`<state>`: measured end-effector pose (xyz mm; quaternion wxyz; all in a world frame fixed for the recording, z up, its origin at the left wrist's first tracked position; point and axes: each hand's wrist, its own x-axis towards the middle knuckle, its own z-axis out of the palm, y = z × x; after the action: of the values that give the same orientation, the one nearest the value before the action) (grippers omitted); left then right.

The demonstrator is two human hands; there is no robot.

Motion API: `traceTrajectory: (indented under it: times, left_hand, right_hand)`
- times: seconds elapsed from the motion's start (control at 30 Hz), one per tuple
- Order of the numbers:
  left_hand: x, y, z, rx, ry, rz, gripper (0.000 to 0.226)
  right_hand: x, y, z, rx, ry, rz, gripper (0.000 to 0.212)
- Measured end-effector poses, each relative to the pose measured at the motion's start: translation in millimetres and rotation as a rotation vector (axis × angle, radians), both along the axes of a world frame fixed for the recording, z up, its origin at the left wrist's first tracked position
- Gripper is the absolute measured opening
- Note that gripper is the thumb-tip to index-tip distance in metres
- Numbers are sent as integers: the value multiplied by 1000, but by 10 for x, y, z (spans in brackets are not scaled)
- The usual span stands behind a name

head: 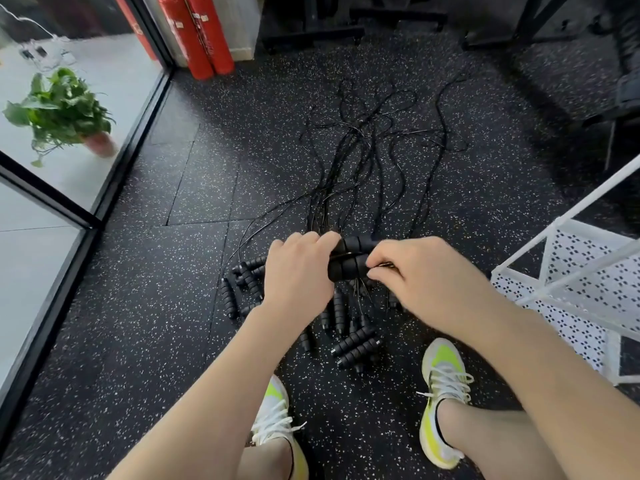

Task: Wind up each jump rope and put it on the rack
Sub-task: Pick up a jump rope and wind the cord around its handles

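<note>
Above the speckled floor (145, 306), the left hand (298, 271) grips two black jump-rope handles (349, 258) while the right hand (415, 271) pinches their ends. Loose ropes (363, 161) sprawl ahead; spare handles (353, 344) lie between the shoes. The white rack (575, 271) stands right, a glass wall (69, 188) left.

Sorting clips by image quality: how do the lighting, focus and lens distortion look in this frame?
Head view: soft daylight from the glass at left, top corners dark; hands and held handles sharp; wide-angle lens bows the white rack and window frame near the edges.
</note>
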<state>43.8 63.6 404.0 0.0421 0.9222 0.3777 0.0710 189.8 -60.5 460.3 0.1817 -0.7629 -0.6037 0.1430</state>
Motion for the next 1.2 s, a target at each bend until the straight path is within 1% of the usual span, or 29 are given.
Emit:
traceTrajectory:
  times: [0.03,0.17,0.27,0.33,0.4,0.53,0.57,0.63,0.67,0.7,0.77,0.83,0.9,0.97,1.03,1.07,1.2]
  left_hand:
    - [-13,-15,-18,-2,-7,-55,45]
    - [-66,-67,-79,39,-103,-252,45]
    - [-96,-79,-58,75,-159,-347,46]
    - [-93,-89,-23,66,-190,-382,46]
    - [-82,-96,-10,35,-245,-384,48]
    - [-42,-135,3,-72,-389,-292,50]
    - [-29,-147,14,-97,-411,-248,52]
    - [6,-157,43,-131,-430,-149,55]
    - [26,-155,56,-141,-430,-97,54]
    - [45,-148,67,-142,-427,-48,51]
    - [78,-123,73,-116,-414,32,47]
    - [101,-90,64,-66,-375,90,47]
    - [106,-50,38,3,-316,130,46]
    - [98,-12,15,52,-273,162,46]
    - [85,21,4,67,-243,189,46]
    - [79,37,-1,67,-232,197,46]
    - [72,57,-13,76,-192,179,50]
  right_hand:
    - [81,-17,51,12,62,-18,8]
    - [349,-54,109,0,366,-72,17]
    - [463,-63,42,40,504,-113,14]
    - [521,-60,-13,80,576,-128,11]
    - [549,-37,-78,131,650,-132,10]
    - [481,22,-271,248,911,-167,8]
    - [440,39,-335,255,955,-180,11]
    - [333,53,-421,223,1002,-204,27]
    - [267,48,-425,191,998,-211,34]
    - [210,44,-431,160,961,-215,36]
    - [119,43,-411,98,834,-214,35]
    - [56,46,-400,27,703,-193,35]
    - [-12,48,-383,-26,602,-159,35]
    - [-76,25,-342,-65,531,-108,30]
    - [-123,-2,-283,-65,523,-89,19]
    - [-136,-24,-257,-49,500,-93,18]
    - [-161,-85,-185,32,285,-89,23]
